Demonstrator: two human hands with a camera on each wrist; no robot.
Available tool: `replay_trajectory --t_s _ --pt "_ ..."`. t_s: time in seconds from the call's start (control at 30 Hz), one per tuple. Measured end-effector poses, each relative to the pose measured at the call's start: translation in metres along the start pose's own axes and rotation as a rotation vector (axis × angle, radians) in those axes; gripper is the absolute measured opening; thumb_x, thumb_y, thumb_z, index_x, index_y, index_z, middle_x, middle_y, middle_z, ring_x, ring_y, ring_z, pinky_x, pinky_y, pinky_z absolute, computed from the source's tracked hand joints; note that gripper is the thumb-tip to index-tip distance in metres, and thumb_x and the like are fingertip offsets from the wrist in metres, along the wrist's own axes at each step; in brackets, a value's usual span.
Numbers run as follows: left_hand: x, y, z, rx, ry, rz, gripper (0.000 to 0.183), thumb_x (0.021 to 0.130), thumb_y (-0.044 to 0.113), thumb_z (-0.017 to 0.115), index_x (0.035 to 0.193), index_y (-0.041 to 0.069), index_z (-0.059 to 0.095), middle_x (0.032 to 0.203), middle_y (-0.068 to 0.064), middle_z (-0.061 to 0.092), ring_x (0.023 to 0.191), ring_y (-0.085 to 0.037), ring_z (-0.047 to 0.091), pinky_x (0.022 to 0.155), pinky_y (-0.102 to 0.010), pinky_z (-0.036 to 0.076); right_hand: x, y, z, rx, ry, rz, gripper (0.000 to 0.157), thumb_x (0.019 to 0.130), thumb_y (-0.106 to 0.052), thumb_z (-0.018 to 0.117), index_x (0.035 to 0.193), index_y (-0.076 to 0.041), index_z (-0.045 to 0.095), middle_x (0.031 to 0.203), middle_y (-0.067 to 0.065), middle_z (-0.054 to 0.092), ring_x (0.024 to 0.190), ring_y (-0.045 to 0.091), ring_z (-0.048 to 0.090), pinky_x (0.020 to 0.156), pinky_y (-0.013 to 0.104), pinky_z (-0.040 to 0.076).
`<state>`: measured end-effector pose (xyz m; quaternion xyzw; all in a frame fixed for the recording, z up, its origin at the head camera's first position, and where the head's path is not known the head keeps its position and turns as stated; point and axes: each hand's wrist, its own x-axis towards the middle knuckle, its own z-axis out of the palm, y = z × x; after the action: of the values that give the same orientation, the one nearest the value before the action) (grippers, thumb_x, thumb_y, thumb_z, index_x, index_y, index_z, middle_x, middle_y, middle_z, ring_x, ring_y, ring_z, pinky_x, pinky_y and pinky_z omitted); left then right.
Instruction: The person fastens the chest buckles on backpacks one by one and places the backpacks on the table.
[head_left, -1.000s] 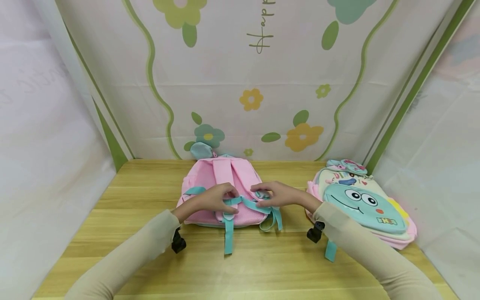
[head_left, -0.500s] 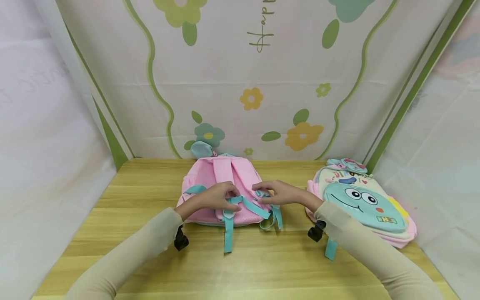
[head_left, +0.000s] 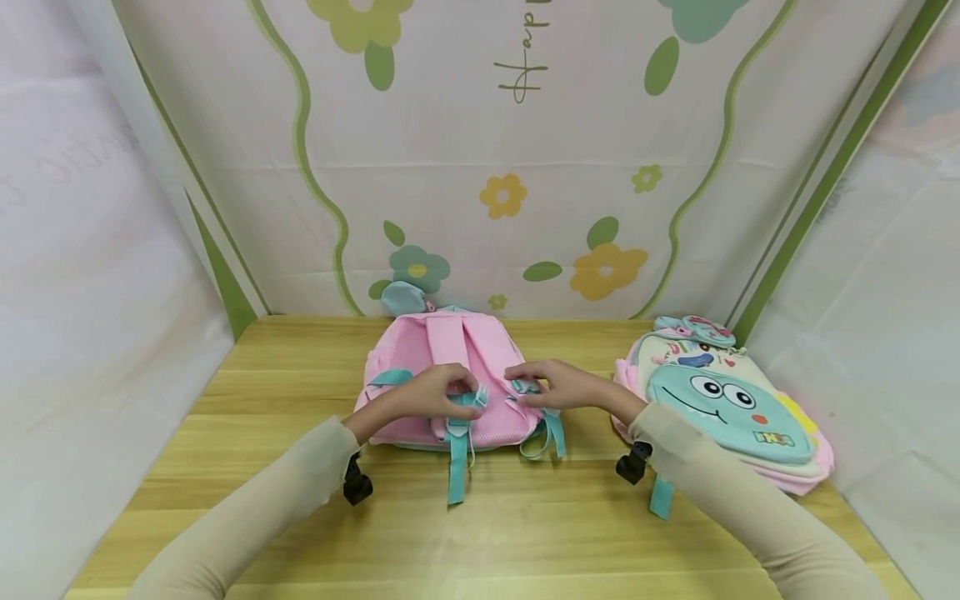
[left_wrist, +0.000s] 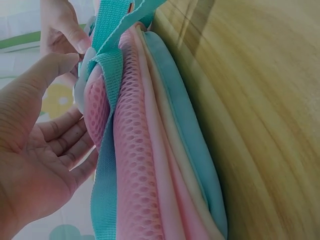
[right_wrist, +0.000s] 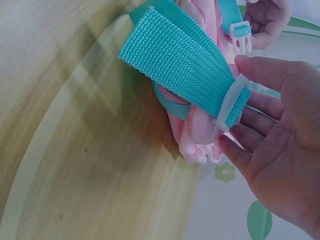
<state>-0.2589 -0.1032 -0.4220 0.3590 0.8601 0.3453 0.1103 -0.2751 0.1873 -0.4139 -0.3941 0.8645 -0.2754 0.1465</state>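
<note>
A pink backpack (head_left: 408,350) lies on the table with its shoulder straps facing up. My left hand (head_left: 431,393) holds a teal strap, and a white pronged buckle half (right_wrist: 241,45) sticks out from its fingers towards the right. My right hand (head_left: 558,386) curls around the lower end of the right shoulder strap, beside a white slider (right_wrist: 234,102) threaded with teal webbing (right_wrist: 185,60). In the left wrist view, the pink mesh back panel (left_wrist: 132,160) lies beside the left palm. Whatever the right fingertips press behind the strap is hidden.
A second backpack (head_left: 727,408) with a smiling teal pocket lies at the right of the wooden table (head_left: 480,542). A small teal pouch (head_left: 403,298) sits at the pink backpack's top. Flower-printed cloth (head_left: 480,125) hangs behind, with pale cloth at both sides.
The teal strap that stretched rightwards from my left hand towards the right hand no longer lies across there. The white buckle prongs now show at the left fingertips. Both hands have barely moved.
</note>
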Motion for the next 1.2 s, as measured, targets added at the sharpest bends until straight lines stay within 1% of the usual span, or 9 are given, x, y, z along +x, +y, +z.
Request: replay_trajectory --t_s 0.07,0.23,0.4,0.47,0.53,0.63,0.77,0.93,1.2 --pt "-0.001 0.000 0.002 -0.009 0.021 -0.005 0.035 0.087 0.032 0.080 0.110 0.007 0.068 0.106 -0.005 0.068 0.101 -0.019 0.062 0.094 -0.039 0.054 0.000 0.001 0.001 0.000 0.005 -0.004 0.048 0.100 -0.016 0.064 0.143 0.000 0.055 0.147 0.016 0.058 0.135 0.028 0.055 0.110 0.048 0.046" --pt "-0.002 0.004 0.008 -0.005 0.091 -0.009 0.031 0.086 0.030 0.082 0.104 0.009 0.069 0.101 -0.004 0.068 0.094 -0.019 0.060 0.087 -0.032 0.052 0.000 0.003 0.003 -0.002 0.014 -0.011 0.048 0.100 -0.017 0.065 0.143 0.000 0.056 0.146 0.015 0.058 0.118 0.022 0.059 0.102 0.044 0.049" --pt "-0.001 0.008 0.014 0.055 0.162 -0.019 0.031 0.082 0.031 0.085 0.099 0.013 0.066 0.095 0.002 0.064 0.088 -0.014 0.057 0.081 -0.025 0.050 -0.001 0.004 0.004 -0.001 0.031 -0.011 0.047 0.100 -0.018 0.065 0.143 -0.002 0.057 0.145 0.014 0.059 0.112 0.019 0.059 0.100 0.043 0.050" --pt "0.000 0.009 0.016 0.085 0.188 -0.033 0.031 0.081 0.032 0.086 0.096 0.015 0.064 0.092 0.004 0.062 0.085 -0.011 0.055 0.078 -0.023 0.049 -0.001 0.004 0.004 0.003 0.038 -0.007 0.047 0.100 -0.019 0.065 0.143 -0.002 0.057 0.143 0.014 0.061 0.102 0.018 0.060 0.095 0.040 0.051" --pt "0.000 0.011 0.017 0.102 0.216 -0.041 0.031 0.081 0.030 0.087 0.092 0.015 0.062 0.089 0.005 0.060 0.081 -0.010 0.053 0.075 -0.022 0.048 -0.002 0.004 0.004 0.009 0.046 -0.001 0.046 0.100 -0.019 0.066 0.142 -0.002 0.058 0.139 0.014 0.064 0.089 0.016 0.056 0.087 0.037 0.050" --pt "0.001 0.013 0.018 0.123 0.259 -0.039 0.029 0.081 0.027 0.086 0.089 0.015 0.061 0.085 0.004 0.059 0.078 -0.009 0.053 0.071 -0.022 0.047 -0.003 0.004 0.004 0.011 0.057 0.004 0.046 0.100 -0.020 0.066 0.142 -0.002 0.058 0.134 0.012 0.066 0.079 0.013 0.051 0.080 0.034 0.047" --pt "0.001 0.014 0.019 0.127 0.297 -0.036 0.027 0.082 0.024 0.085 0.088 0.014 0.061 0.085 0.003 0.061 0.077 -0.009 0.054 0.072 -0.022 0.048 -0.005 0.004 0.003 -0.001 0.071 0.002 0.045 0.100 -0.019 0.066 0.140 -0.001 0.059 0.135 0.012 0.067 0.089 0.014 0.056 0.084 0.037 0.049" --pt "-0.001 0.014 0.017 0.116 0.319 -0.042 0.024 0.082 0.021 0.084 0.089 0.013 0.063 0.086 0.002 0.063 0.079 -0.011 0.057 0.073 -0.023 0.050 -0.007 0.004 0.003 -0.019 0.081 0.009 0.042 0.101 -0.017 0.064 0.140 -0.002 0.060 0.138 0.014 0.065 0.116 0.023 0.064 0.095 0.044 0.053" --pt "-0.003 0.018 0.010 0.106 0.337 -0.064 0.023 0.082 0.018 0.084 0.092 0.013 0.064 0.089 0.001 0.065 0.082 -0.014 0.061 0.074 -0.025 0.052 -0.012 0.004 0.002 -0.094 0.119 0.007 0.040 0.100 -0.019 0.066 0.136 -0.001 0.063 0.134 0.015 0.067 0.124 0.030 0.064 0.103 0.051 0.051"
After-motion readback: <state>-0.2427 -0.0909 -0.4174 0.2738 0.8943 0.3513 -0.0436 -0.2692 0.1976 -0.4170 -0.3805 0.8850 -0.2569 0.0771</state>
